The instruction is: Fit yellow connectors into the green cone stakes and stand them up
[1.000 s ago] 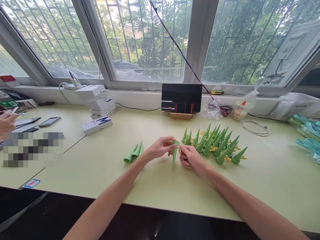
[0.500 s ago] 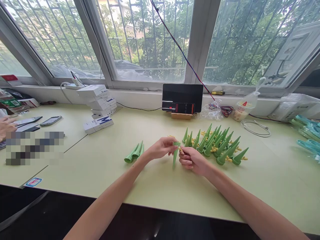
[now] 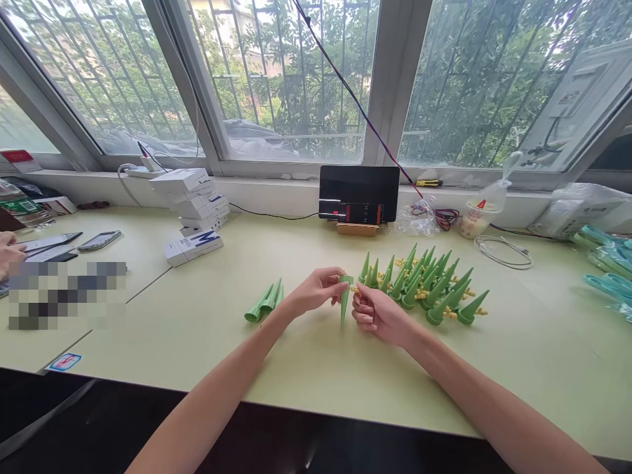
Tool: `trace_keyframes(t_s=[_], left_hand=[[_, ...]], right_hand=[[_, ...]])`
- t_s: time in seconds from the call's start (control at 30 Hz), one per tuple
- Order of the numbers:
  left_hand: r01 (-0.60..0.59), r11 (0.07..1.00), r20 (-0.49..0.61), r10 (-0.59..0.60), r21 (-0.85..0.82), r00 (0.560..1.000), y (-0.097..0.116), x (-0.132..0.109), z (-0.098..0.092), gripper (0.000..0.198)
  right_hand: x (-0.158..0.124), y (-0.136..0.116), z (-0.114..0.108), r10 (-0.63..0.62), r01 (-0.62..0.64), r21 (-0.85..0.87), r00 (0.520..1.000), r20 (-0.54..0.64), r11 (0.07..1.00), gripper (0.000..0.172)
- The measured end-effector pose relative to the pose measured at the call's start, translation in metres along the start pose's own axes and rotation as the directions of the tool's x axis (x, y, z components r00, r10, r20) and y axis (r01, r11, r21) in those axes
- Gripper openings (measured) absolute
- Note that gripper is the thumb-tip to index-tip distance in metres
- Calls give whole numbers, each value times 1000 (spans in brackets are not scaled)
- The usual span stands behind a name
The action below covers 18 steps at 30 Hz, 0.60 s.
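Observation:
My left hand [image 3: 323, 289] is closed around the wide upper end of a green plastic watering spike [image 3: 344, 311], whose tip points down above the table. Beside its rim, my right hand [image 3: 371, 308] pinches a small yellow valve [image 3: 353, 288]. Fingers partly hide where the yellow piece meets the spike. Left of my hands lie several plain green spikes [image 3: 266, 300] with no yellow parts showing. On the right stands a group of green spikes with yellow pieces [image 3: 434, 283], their tips pointing up.
Behind my hands a dark tablet [image 3: 359, 187] leans on a cardboard stand with a phone before it. White boxes [image 3: 193, 247] are stacked at the back left. A bagged cup [image 3: 478, 217] and coiled white cable [image 3: 503, 253] lie back right. Another person's hand [image 3: 10, 253] is at far left.
My right fingers have shifted slightly at the yellow valve, and more of the spike's rim shows. The other person's hand at far left has moved a little left.

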<state>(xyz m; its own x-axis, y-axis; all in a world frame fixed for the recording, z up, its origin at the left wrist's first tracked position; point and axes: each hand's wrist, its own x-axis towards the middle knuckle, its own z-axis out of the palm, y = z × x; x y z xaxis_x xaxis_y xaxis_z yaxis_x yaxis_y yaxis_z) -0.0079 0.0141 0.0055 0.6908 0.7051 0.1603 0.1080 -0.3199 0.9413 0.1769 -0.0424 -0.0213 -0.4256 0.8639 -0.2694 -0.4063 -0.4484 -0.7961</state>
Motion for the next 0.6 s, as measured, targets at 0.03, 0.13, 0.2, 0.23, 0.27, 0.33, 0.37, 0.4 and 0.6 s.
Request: trace_keyframes(t_s=[0.03,0.13,0.2,0.23,0.27,0.33,0.37,0.4,0.6], left_hand=[[-1,1000,-1,1,5,1000,0,0,0,32],[-5,1000,2,5,16,1000,-1,1,0,32],[-7,1000,6,7,13,1000,-4,1,1,32],[-8,1000,6,8,12,1000,-5,1,1,32],[-8,1000,5,8,12,1000,-7,2,2,32],[-4,1000,2,4,13,1000,-9,2,3,32],[0,1000,0,0,13,1000,-10,2,3,32],[4,1000,-3,-4,13,1000,-10,2,4,32],[38,999,-15,-38,-8,999,-6,0,6,35]], right_hand=[[0,0,0,-1,1,4,1000,-3,1000,45],[1,1,0,6,-6,3,1000,13,1000,45],[1,1,0,1,0,-3,1000,31,1000,45],[0,2,-1,-7,7,-7,999,37,1000,44],[0,2,-1,-15,16,-12,999,40,1000,44],[1,3,-1,-30,31,-25,999,39,999,44],[1,3,-1,-36,37,-31,999,36,999,44],[1,3,-1,-42,44,-35,999,33,998,45],[2,6,2,-122,118,-109,992,-29,987,49]])
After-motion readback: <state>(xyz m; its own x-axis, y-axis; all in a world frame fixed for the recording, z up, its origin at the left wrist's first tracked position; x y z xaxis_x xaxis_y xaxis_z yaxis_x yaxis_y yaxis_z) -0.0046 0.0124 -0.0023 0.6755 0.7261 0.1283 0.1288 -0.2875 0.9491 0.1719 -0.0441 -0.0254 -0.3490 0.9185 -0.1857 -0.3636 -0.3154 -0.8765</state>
